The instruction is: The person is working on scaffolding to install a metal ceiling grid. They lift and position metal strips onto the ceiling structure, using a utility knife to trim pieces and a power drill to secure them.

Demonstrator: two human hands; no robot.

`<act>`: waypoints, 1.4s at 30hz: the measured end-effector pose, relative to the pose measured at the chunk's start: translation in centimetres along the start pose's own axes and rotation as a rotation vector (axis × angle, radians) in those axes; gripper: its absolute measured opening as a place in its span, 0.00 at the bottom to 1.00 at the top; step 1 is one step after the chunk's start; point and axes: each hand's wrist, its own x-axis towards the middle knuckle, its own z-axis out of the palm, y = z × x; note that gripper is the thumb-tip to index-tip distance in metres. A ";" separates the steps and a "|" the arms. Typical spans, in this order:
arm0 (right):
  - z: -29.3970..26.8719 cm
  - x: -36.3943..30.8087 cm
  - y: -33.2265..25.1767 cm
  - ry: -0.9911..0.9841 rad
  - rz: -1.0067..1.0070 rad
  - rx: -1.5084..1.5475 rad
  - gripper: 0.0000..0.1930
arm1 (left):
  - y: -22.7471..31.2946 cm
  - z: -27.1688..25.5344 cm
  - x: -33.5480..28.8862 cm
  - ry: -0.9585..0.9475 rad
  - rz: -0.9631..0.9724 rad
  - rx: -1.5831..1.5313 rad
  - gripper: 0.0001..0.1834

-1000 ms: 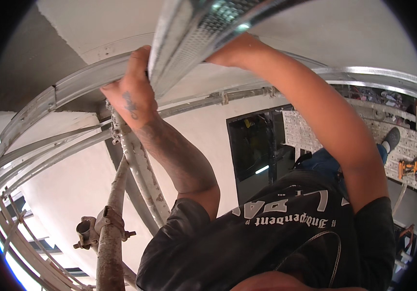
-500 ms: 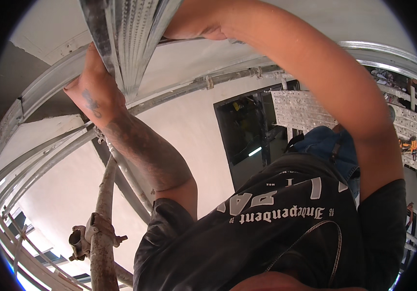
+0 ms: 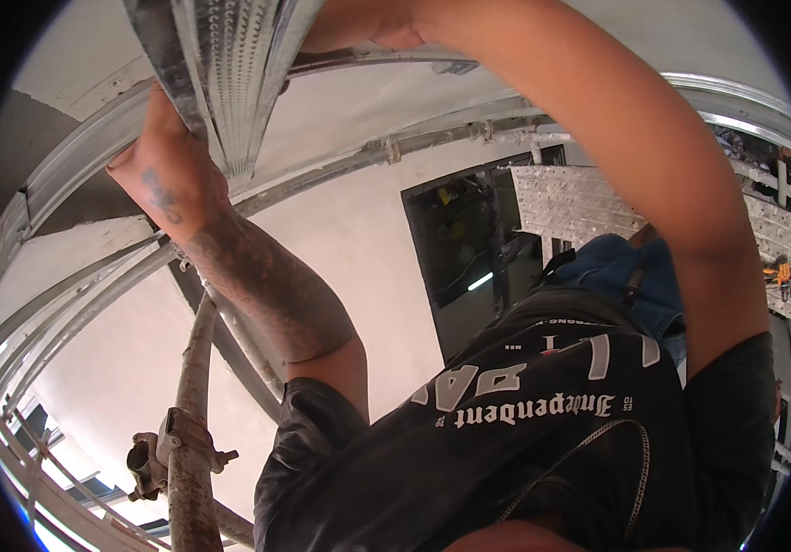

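Observation:
A ribbed, silvery metal channel (image 3: 235,87) runs down from the top edge, its near end by my left wrist. My left hand (image 3: 172,161) is raised against the channel's left side and closed on it, with most fingers hidden behind the metal. My right arm arches across the top, and my right hand (image 3: 345,26) reaches to the channel's right side. Its fingers are out of sight behind the channel, so their grip does not show.
A rusty scaffold pole (image 3: 195,368) with a coupler (image 3: 152,460) stands at the lower left. Curving metal rails (image 3: 74,166) pass under the ceiling. A perforated scaffold plank (image 3: 579,202) lies at the right, with an orange-and-black tool (image 3: 779,274) near it. A dark-framed window (image 3: 460,248) is in the white wall.
The channel and my left hand have shifted slightly left in the picture. My right forearm has moved a little with them. Both hands stay at the channel.

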 end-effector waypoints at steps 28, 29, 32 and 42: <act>-0.2 1.1 0.6 0.144 0.356 -0.500 0.16 | -7.9 -10.4 4.8 0.006 0.013 0.542 0.15; -0.2 1.2 1.2 0.178 0.396 -0.506 0.14 | -8.6 -10.2 5.0 0.016 -0.001 0.554 0.17; -0.4 1.1 0.6 0.251 0.441 -0.466 0.13 | -5.1 -7.0 4.7 0.105 -0.221 0.414 0.25; 0.8 1.0 0.8 0.302 0.481 -0.615 0.19 | -2.8 -6.1 4.5 0.157 -0.309 0.397 0.28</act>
